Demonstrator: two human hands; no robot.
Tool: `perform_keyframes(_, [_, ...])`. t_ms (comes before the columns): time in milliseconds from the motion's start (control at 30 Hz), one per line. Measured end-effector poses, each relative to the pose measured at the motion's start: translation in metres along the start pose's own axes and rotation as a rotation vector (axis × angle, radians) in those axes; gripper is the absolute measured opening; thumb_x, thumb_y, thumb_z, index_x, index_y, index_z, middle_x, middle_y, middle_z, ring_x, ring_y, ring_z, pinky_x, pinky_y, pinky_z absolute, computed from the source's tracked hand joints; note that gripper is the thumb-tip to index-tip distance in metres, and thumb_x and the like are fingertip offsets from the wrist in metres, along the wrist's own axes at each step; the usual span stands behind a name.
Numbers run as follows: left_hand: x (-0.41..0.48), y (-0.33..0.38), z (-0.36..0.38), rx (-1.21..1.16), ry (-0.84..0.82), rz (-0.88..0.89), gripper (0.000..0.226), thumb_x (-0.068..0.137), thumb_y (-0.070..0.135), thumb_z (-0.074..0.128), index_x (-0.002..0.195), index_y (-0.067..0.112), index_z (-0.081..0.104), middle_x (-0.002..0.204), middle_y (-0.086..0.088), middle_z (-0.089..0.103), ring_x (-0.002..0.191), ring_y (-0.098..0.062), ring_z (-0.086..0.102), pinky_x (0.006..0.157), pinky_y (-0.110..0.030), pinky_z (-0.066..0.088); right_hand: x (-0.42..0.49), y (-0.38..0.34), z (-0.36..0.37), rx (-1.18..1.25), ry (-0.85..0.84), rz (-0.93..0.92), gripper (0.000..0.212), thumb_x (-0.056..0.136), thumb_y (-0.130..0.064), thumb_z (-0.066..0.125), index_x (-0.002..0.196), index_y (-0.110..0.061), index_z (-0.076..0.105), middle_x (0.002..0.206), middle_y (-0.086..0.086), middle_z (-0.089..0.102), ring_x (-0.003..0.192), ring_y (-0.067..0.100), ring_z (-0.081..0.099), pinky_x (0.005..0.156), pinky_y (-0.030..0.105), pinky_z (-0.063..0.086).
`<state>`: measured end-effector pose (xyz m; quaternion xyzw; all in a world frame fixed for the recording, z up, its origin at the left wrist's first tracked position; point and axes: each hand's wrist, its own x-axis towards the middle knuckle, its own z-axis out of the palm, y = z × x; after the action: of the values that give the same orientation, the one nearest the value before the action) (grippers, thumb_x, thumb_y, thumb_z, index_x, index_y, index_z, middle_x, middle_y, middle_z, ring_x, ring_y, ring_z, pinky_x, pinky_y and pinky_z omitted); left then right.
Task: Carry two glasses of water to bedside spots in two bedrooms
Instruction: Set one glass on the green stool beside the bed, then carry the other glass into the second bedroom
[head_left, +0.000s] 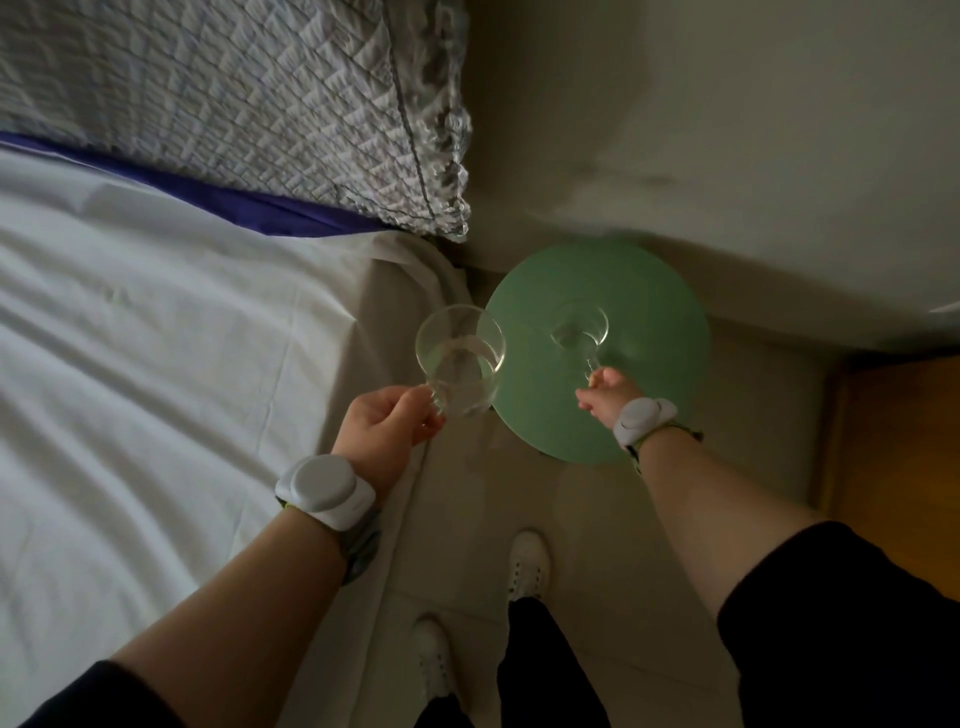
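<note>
Clear glass catches the dim light: at frame centre our left hand (382, 434) pinches the handle of a glass of water (461, 358) beside the bed (156, 338). Right of it, our right hand (605, 397) has its fingers closed on a second glass (579, 326), low over the round green surface (660, 312); whether it touches, we cannot tell.

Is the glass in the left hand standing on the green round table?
No, the left hand holds its glass in the air beside the green table, over the bed's edge.
</note>
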<state>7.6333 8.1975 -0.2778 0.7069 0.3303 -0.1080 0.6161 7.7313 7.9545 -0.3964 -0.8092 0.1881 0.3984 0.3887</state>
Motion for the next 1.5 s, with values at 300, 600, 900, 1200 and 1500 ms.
perform_keyframes(300, [0.005,0.001,0.000,0.009,0.000,-0.002,0.034,0.067,0.049,0.056,0.052,0.021,0.067,0.056,0.005,0.067,0.075,-0.025,0.067,0.087,-0.047,0.055,0.020,0.003,0.008,-0.022,-0.010,0.027,0.008,0.080,-0.019,0.054,0.081,-0.023,0.047,0.098,0.007,0.063,0.082,0.023,0.056,0.088,0.039,0.046])
perform_keyframes(600, [-0.003,0.013,-0.001,0.030,-0.011,0.006,0.034,0.066,0.051,0.055,0.051,0.022,0.067,0.049,0.008,0.063,0.077,-0.028,0.067,0.088,-0.048,0.054,0.003,0.004,0.004,0.028,0.056,0.086,0.059,0.082,-0.025,0.056,0.136,-0.015,0.034,0.111,0.008,0.061,0.089,0.024,0.060,0.078,0.033,0.044])
perform_keyframes(900, [-0.032,0.034,-0.001,0.073,-0.045,0.043,0.034,0.066,0.053,0.055,0.058,0.023,0.069,0.061,0.006,0.069,0.073,-0.019,0.065,0.087,-0.050,0.054,-0.055,-0.021,-0.008,0.105,0.237,0.011,0.052,0.085,-0.017,0.052,0.135,-0.015,0.037,0.121,0.007,0.061,0.106,0.029,0.059,0.082,0.028,0.041])
perform_keyframes(1200, [-0.089,0.056,-0.016,0.137,-0.141,0.157,0.037,0.070,0.055,0.050,0.052,0.026,0.065,0.059,0.006,0.069,0.074,-0.018,0.068,0.082,-0.040,0.057,-0.193,-0.058,-0.006,0.145,0.136,-0.314,0.040,0.089,-0.018,0.054,0.128,-0.015,0.046,0.116,0.007,0.058,0.102,0.023,0.057,0.083,0.029,0.044])
perform_keyframes(1500, [-0.178,0.075,-0.054,0.202,-0.311,0.314,0.038,0.077,0.050,0.051,0.052,0.025,0.063,0.059,0.003,0.064,0.070,-0.023,0.062,0.083,-0.049,0.054,-0.348,-0.061,0.013,0.186,0.176,-0.537,0.060,0.077,-0.013,0.066,0.130,-0.029,0.042,0.126,-0.002,0.051,0.101,0.013,0.052,0.081,0.027,0.044])
